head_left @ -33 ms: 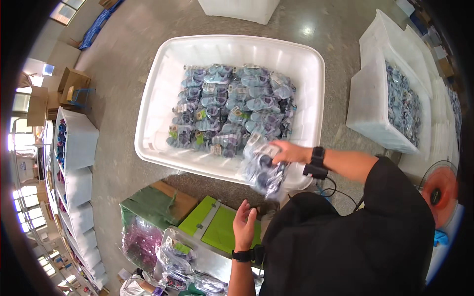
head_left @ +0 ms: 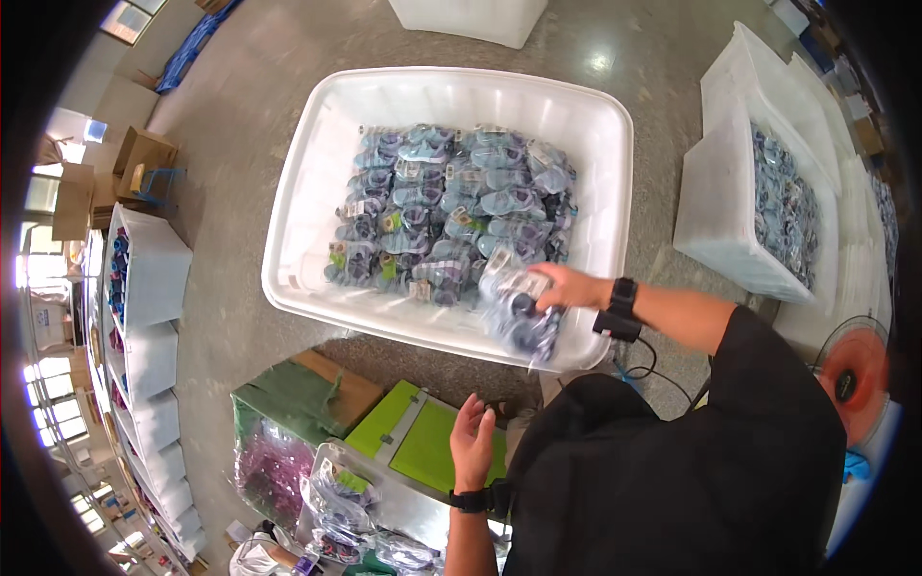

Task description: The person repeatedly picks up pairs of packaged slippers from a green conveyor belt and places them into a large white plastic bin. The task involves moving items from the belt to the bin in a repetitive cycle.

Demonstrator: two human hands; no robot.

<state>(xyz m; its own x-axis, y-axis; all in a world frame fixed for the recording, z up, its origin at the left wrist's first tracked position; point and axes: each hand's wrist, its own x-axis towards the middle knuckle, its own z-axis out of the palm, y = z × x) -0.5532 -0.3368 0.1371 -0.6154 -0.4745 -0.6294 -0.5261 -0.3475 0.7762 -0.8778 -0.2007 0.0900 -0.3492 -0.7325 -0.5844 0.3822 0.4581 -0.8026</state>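
Observation:
My right hand grips a clear plastic bag of shoes by its upper side, over the near right part of a large white tub. Pale blue and dark shoes show through the film. Inside the tub, rows of similar bagged shoes lie packed together, some with green tags. My left hand is raised short of the tub's near rim, fingers stretched out and nothing in it. It is nearest to a bright green box lid.
Left of the green lid stands a box under green wrap. A metal tray below holds more bagged shoes. White bins line the left side. Another filled tub and an orange fan stand at right.
My right hand has carried the bag of shoes slightly farther over the tub, away from its near rim. My left hand has shifted slightly downward in the view and stays open.

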